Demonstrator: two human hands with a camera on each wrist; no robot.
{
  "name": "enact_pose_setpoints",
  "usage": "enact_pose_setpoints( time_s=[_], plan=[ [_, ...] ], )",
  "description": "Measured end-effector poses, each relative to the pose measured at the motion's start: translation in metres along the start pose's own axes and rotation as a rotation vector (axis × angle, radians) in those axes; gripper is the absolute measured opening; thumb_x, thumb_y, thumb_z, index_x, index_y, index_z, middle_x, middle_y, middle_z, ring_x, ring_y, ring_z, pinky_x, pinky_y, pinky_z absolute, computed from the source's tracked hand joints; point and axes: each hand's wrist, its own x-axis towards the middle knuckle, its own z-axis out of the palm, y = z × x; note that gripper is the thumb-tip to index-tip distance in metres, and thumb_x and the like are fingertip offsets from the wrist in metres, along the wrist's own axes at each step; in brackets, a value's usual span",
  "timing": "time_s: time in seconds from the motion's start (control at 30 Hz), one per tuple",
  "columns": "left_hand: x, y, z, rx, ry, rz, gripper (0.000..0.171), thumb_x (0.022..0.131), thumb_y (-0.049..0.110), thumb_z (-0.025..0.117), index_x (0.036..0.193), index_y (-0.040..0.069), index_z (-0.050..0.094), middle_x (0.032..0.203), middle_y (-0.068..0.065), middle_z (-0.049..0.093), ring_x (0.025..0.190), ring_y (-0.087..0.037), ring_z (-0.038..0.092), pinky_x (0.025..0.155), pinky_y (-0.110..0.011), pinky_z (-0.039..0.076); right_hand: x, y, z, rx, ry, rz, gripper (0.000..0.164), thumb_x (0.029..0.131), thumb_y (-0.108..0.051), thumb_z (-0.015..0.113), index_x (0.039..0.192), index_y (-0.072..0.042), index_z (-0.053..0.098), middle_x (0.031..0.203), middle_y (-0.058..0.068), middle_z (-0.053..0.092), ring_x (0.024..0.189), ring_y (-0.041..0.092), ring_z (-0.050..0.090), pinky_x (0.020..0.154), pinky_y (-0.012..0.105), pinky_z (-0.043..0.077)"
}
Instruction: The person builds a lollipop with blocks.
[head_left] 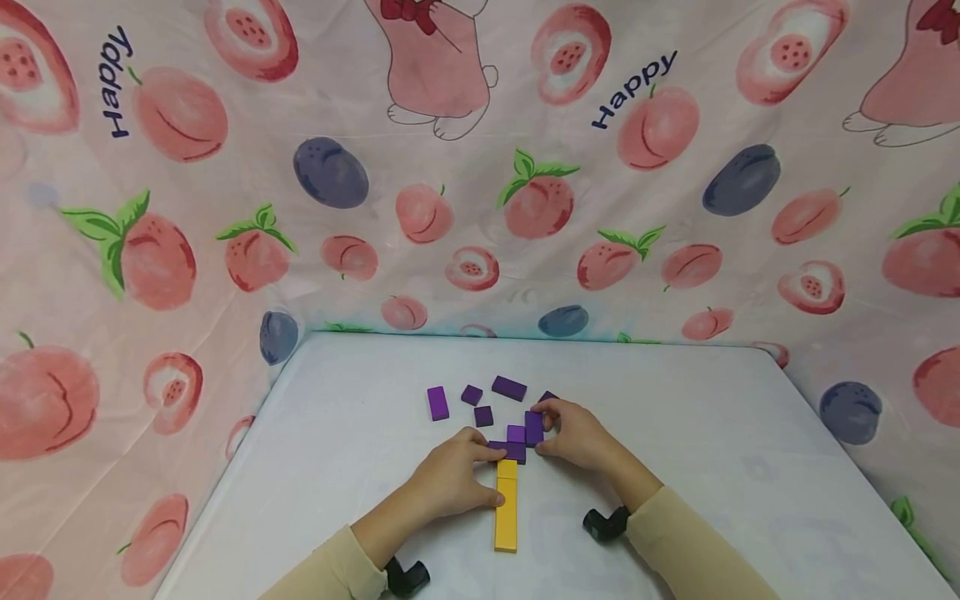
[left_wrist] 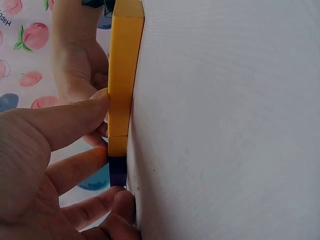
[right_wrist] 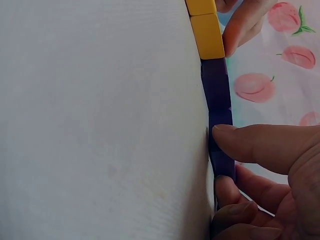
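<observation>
A long yellow block (head_left: 506,525) and a small yellow block (head_left: 507,469) lie end to end on the white table. A purple block (head_left: 516,454) crosses their far end, with a purple cube (head_left: 516,433) beyond it. My left hand (head_left: 453,473) rests its thumb on the long yellow block and a fingertip on the crossing purple block. With thumb and fingers, my right hand (head_left: 576,435) pinches an upright-looking purple rectangular block (head_left: 534,428) beside the cube. In the right wrist view, the thumb (right_wrist: 250,142) presses against that dark purple block (right_wrist: 220,137).
Beyond the hands lie loose purple pieces: a rectangular block (head_left: 438,403), two small cubes, another rectangular block (head_left: 509,388), and a piece (head_left: 549,396) partly hidden by my right hand. A fruit-print cloth (head_left: 465,167) hangs behind the table (head_left: 360,367).
</observation>
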Motion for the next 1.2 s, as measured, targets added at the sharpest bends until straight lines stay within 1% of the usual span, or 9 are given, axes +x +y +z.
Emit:
enact_pose_setpoints(
  time_s=[0.53, 0.93, 1.2],
  plan=[
    [-0.0012, 0.0013, 0.0001, 0.006, 0.0, -0.003, 0.065, 0.076, 0.044, 0.096, 0.136, 0.032, 0.076, 0.133, 0.001, 0.065, 0.114, -0.021, 0.065, 0.1, -0.046, 0.057, 0.0005, 0.0009, 0.0011, -0.011, -0.001, 0.004, 0.06, 0.081, -0.015, 0.093, 0.136, -0.021, 0.071, 0.099, 0.0, 0.061, 0.099, 0.019, 0.056, 0.088, 0.036, 0.052],
    [-0.0007, 0.0002, -0.0002, 0.022, 0.0, 0.025, 0.066, 0.076, 0.045, 0.095, 0.137, 0.03, 0.075, 0.132, 0.001, 0.064, 0.113, -0.019, 0.065, 0.1, -0.044, 0.057, 0.0011, 0.0016, 0.0014, -0.003, -0.005, 0.001, 0.059, 0.081, -0.015, 0.092, 0.136, -0.022, 0.071, 0.098, 0.0, 0.061, 0.097, 0.019, 0.055, 0.081, 0.033, 0.049],
    [0.0006, -0.0024, 0.0006, 0.016, -0.006, 0.023, 0.067, 0.077, 0.046, 0.095, 0.138, 0.031, 0.074, 0.132, 0.001, 0.064, 0.112, -0.018, 0.064, 0.098, -0.043, 0.057, 0.0006, 0.0011, 0.0016, -0.003, -0.003, 0.005, 0.059, 0.081, -0.015, 0.093, 0.136, -0.022, 0.071, 0.098, 0.0, 0.061, 0.097, 0.019, 0.055, 0.08, 0.033, 0.048]
  ],
)
